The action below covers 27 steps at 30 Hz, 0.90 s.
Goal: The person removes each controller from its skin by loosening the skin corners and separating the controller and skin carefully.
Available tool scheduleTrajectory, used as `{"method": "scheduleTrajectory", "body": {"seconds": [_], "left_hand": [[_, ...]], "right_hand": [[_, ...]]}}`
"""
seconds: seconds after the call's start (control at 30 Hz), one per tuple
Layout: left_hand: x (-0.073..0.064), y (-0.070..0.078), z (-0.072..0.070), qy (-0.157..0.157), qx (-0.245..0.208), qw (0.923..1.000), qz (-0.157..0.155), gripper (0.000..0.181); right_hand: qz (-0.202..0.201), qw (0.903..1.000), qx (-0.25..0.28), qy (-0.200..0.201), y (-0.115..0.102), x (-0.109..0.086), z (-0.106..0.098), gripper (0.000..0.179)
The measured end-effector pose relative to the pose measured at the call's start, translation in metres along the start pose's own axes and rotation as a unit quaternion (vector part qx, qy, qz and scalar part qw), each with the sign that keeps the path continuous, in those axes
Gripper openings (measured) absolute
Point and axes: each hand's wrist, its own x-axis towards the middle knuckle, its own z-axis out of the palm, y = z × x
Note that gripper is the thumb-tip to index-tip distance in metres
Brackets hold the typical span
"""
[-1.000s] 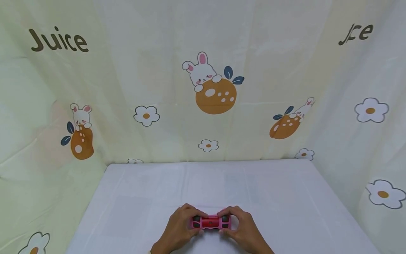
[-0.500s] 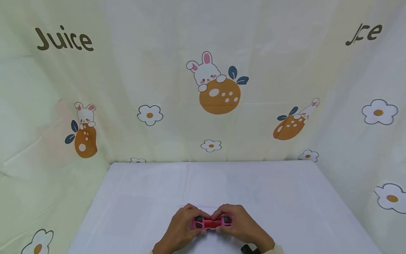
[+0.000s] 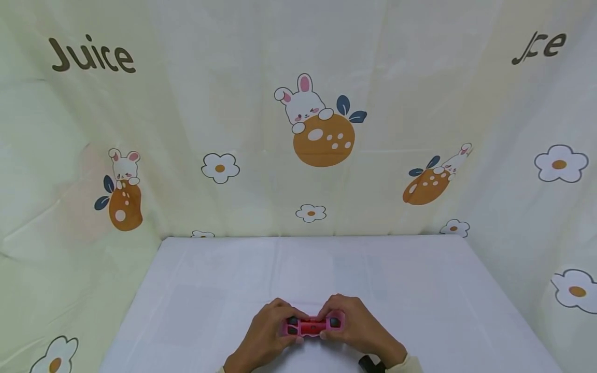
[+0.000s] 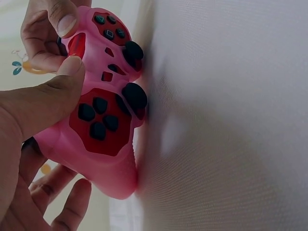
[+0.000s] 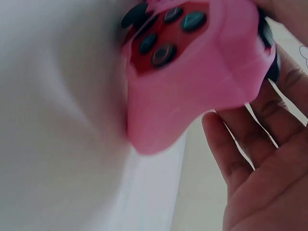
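A red game controller (image 3: 312, 327) with black sticks and buttons sits in a soft pink cover (image 4: 108, 166). In the left wrist view its stick side is turned toward the white table, and one grip of the cover reaches down to the cloth. My left hand (image 3: 266, 331) grips one end, its thumb (image 4: 72, 72) pressed at the edge of the cover's middle opening. My right hand (image 3: 356, 324) holds the other end, its thumb (image 4: 65, 21) by the same opening. In the right wrist view, several fingers of the right hand (image 5: 269, 159) spread behind the pink cover.
The white-covered table (image 3: 210, 280) stretches out beyond the hands. Behind it and at both sides hangs a pale curtain (image 3: 252, 119) printed with rabbits, oranges and flowers. A black object (image 3: 372, 364) shows beside the right wrist.
My right fingertips slide inward along the controller's upper edge, then back outward, and the right hand now sits slightly higher. The left hand keeps its grip. The head view has shifted slightly.
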Motion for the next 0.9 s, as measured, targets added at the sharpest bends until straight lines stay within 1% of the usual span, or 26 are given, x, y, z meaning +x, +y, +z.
{"method": "scheduleTrajectory", "body": {"seconds": [0.13, 0.27, 0.37, 0.5, 0.6, 0.8, 0.9], "left_hand": [[0.0, 0.0, -0.002, 0.0, 0.008, 1.0, 0.004, 0.045], [0.0, 0.001, -0.003, 0.0, 0.017, 0.9998, 0.009, 0.045], [0.001, 0.002, -0.004, 0.0, 0.021, 0.9997, 0.013, 0.046], [0.002, 0.003, -0.005, -0.001, 0.028, 0.9994, 0.021, 0.046], [0.004, 0.002, -0.006, -0.004, 0.04, 0.9988, 0.027, 0.045], [0.006, 0.001, -0.007, -0.012, 0.055, 0.998, 0.03, 0.045], [0.007, 0.001, -0.009, -0.019, 0.061, 0.9974, 0.033, 0.044]], "right_hand": [[-0.016, 0.9993, -0.031, 0.014, 0.001, 0.003, -0.001, 0.028], [-0.029, 0.9989, -0.033, 0.013, 0.002, 0.006, -0.003, 0.027], [-0.028, 0.9992, -0.027, -0.005, 0.004, 0.009, -0.005, 0.027], [-0.024, 0.9984, -0.018, -0.047, 0.004, 0.013, -0.009, 0.028], [-0.025, 0.9966, -0.023, -0.076, 0.002, 0.016, -0.014, 0.032], [-0.023, 0.9925, -0.053, -0.108, -0.001, 0.023, -0.02, 0.042], [-0.026, 0.9886, -0.092, -0.116, -0.003, 0.028, -0.024, 0.047]]}}
